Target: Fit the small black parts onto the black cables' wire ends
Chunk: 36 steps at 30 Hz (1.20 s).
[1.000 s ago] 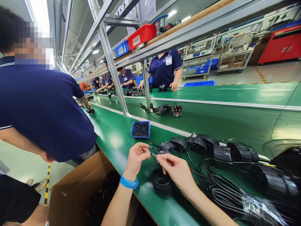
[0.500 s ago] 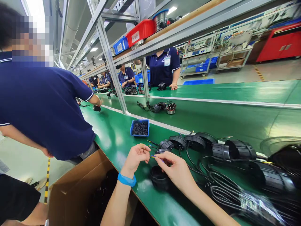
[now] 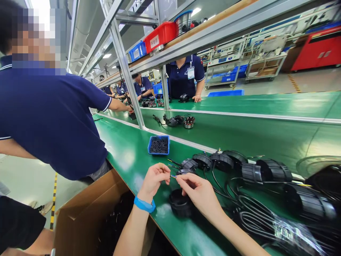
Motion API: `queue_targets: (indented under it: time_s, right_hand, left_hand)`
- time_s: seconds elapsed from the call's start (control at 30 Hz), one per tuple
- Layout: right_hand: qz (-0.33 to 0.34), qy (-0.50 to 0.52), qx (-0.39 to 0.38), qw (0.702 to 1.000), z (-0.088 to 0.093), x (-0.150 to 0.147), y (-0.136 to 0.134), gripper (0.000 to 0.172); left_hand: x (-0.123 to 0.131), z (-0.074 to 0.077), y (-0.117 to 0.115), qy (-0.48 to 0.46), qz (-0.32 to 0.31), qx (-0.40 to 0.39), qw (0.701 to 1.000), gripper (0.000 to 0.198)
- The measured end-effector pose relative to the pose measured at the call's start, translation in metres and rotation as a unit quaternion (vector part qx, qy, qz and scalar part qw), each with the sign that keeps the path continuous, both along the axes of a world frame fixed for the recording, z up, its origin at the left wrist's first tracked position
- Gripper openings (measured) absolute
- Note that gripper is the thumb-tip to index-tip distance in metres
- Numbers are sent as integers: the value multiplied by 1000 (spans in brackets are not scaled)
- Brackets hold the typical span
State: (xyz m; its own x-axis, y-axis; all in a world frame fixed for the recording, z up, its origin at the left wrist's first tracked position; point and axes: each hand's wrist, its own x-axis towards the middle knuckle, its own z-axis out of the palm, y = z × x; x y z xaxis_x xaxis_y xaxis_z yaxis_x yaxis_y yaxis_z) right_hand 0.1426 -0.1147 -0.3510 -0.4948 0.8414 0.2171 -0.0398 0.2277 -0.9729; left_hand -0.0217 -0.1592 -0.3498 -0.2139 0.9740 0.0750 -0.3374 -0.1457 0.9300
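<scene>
Thin wire [image 3: 172,176]; level, tip leftward

To your left, a co-worker [image 3: 50,121] in a navy polo leaned over the green counter [image 3: 125,153], one arm stretched toward the far side. Below that arm sat an open cardboard box [image 3: 77,209] with dark contents. Farther along, a small blue bin [image 3: 158,145] held a heap of short black pieces. Past an aluminium upright [image 3: 123,60], a second green counter [image 3: 239,131] carried black cabled parts [image 3: 172,121]. Overhead, a shelf [image 3: 213,30] held a red crate [image 3: 160,35] and a steel pot [image 3: 183,22]. Another co-worker [image 3: 185,73] stood beyond, and a red cabinet [image 3: 317,44] stood far right.
</scene>
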Motion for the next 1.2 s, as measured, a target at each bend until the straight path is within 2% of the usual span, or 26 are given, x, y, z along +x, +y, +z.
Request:
queue_targets:
  time_s: [0.2,0.33,0.53,0.73,0.87,1.0,1.1,1.2]
  right_hand:
    - [7,-5,23,1000,-1,0,0,35]
    - [0,-5,45,999,3,1,-2,33]
    - [-1,-7,-44,999,6,2,-1,40]
    - [8,-4,-72,997,8,2,1,43]
    - [9,-12,-48,999,8,2,1,41]
    - [-4,-19,19,1000,6,2,-1,36]
    - [-1,-38,70,997,6,4,-2,33]
    - [0,-52,79,996,8,6,-2,34]
  left_hand:
    - [-2,-3,1,-36,-27,-18,999,24]
    - [0,-3,1,-24,-21,-7,999,25]
    - [6,-3,0,47,33,46,997,27]
    - [7,-3,1,64,33,54,996,27]
    - [6,-1,1,53,15,42,998,26]
    - [5,-1,1,51,-15,9,999,27]
    - [4,0,1,56,-12,-4,998,29]
    - [4,0,0,58,-6,-1,998,29]
